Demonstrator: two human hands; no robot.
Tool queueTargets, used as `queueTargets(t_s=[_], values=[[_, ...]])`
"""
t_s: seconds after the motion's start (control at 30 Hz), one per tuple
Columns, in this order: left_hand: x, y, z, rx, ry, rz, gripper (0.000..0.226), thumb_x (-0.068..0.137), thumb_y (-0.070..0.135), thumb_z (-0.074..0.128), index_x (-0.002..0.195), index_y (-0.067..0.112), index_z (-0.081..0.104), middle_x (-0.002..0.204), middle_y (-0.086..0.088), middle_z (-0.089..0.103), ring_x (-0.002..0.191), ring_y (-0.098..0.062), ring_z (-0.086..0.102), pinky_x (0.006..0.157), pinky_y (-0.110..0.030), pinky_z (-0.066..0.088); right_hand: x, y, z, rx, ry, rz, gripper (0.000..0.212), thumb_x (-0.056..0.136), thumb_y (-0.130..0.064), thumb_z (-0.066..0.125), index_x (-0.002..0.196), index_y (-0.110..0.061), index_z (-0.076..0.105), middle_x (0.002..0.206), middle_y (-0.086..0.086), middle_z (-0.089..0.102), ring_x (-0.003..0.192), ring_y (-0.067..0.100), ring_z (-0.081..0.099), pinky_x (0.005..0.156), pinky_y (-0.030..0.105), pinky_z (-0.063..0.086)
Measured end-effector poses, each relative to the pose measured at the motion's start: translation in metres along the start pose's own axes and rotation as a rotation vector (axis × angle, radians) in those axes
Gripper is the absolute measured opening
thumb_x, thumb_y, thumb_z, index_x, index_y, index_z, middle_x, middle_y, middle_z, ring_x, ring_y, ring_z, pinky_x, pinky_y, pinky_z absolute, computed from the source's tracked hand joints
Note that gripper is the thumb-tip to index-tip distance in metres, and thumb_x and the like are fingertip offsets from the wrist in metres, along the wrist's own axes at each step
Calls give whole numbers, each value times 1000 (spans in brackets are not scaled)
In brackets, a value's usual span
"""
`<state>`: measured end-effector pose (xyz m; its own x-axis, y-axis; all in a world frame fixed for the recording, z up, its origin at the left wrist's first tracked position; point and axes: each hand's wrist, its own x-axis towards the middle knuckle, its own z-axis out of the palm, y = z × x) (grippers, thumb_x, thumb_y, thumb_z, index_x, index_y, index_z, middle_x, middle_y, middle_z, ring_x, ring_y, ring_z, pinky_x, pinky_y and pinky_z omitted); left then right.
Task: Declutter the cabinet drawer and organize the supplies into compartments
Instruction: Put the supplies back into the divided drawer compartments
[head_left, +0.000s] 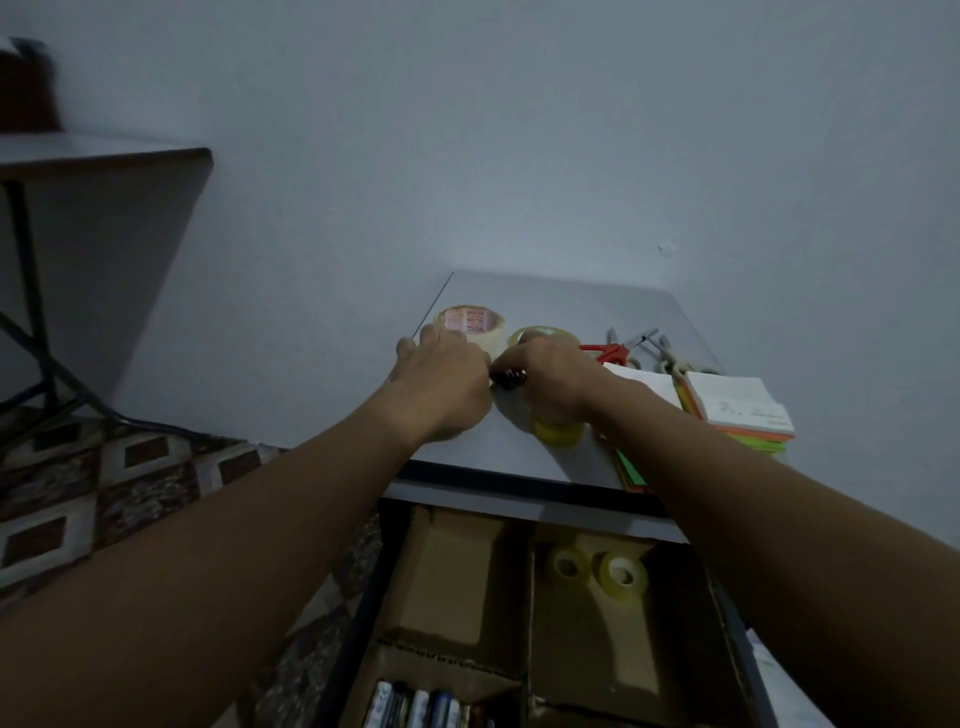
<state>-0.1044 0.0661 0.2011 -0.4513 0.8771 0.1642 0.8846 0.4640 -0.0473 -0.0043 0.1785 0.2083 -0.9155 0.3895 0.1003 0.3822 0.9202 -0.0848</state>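
Observation:
On the grey cabinet top (571, 301) my left hand (441, 374) and my right hand (550, 384) meet over small dark objects (509, 376), probably binder clips, and both hands curl around them. A wide cream tape roll (470, 322) lies just behind my left hand. A yellowish tape roll (540, 335) shows behind my right hand, and another (558, 431) peeks out under it. Below, the open drawer (727, 613) holds cardboard compartments: two small clear tape rolls (597, 569) at the upper right, pens or markers (426, 709) at the lower left.
Red-handled scissors (608, 353) and pale-handled scissors (670, 361) lie at the back right of the top. White note pads over coloured paper (743, 410) sit at the right edge. A dark-framed table (104, 156) stands at the left above a patterned floor (104, 493).

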Motion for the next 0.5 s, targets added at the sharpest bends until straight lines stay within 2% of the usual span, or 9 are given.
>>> queueTargets(t_s=[0.13, 0.27, 0.5], values=[[-4, 0, -1, -16, 24, 25, 37, 94, 24, 41, 124, 24, 62, 123, -12, 52, 115, -32, 39, 96, -50, 36, -1, 0, 0, -13, 7, -11, 37, 93, -26, 56, 129, -27, 64, 117, 11, 55, 106, 31, 54, 92, 43, 47], [-11, 1, -2, -54, 22, 41, 37, 93, 23, 43, 124, 27, 62, 121, -11, 52, 117, -31, 37, 96, -48, 34, -5, -4, -4, -45, 8, -24, 32, 91, -21, 55, 119, -20, 70, 110, 11, 61, 100, 29, 58, 88, 40, 48], [-25, 1, 1, -128, 73, 61, 30, 95, 42, 47, 115, 31, 67, 113, -5, 56, 112, -28, 40, 89, -46, 34, -19, -16, -10, -78, -22, -4, 28, 92, -19, 54, 116, -16, 70, 106, 8, 67, 97, 23, 61, 90, 38, 51]])
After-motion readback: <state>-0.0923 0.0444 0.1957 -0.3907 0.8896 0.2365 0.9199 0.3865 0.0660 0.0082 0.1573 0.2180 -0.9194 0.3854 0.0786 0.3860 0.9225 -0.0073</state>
